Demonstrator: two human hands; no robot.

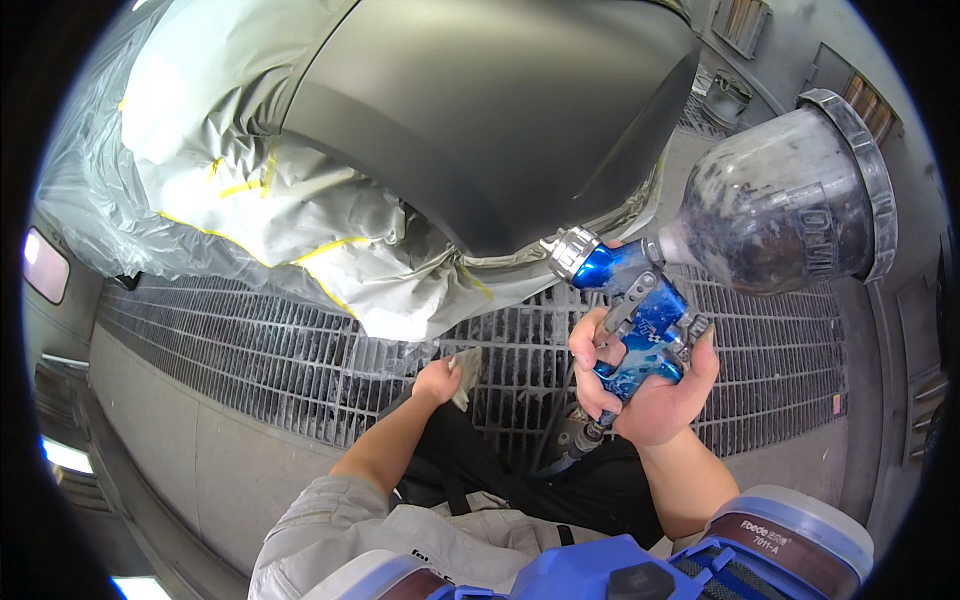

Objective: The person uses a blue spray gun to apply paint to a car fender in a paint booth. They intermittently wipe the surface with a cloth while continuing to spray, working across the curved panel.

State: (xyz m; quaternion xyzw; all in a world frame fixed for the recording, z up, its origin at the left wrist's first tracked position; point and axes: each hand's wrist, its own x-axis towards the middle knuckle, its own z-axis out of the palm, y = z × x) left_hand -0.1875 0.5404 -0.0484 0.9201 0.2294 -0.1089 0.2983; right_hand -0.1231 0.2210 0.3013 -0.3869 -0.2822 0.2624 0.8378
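My right hand (pixel 660 400) is wrapped round the grip of a blue spray gun (pixel 655 325). The gun's silver nozzle points up and left, toward a matte grey car body panel (pixel 480 110). A large translucent cup (pixel 785 200), smeared with grey paint, is fixed to the gun and leans right. From the grip's bottom end runs an air hose (pixel 570 458). Lower and to the left, my left hand (pixel 437 381) is closed on a pale folded cloth (pixel 465 376). Neither hand touches the panel.
White masking sheet (pixel 340 270) with yellow tape edges the panel, and clear plastic film (pixel 90 200) hangs at the left. Dark floor grating (pixel 250 320) lies below. A metal can (pixel 727 98) stands far right. A blue respirator (pixel 600 575) covers part of the lower edge.
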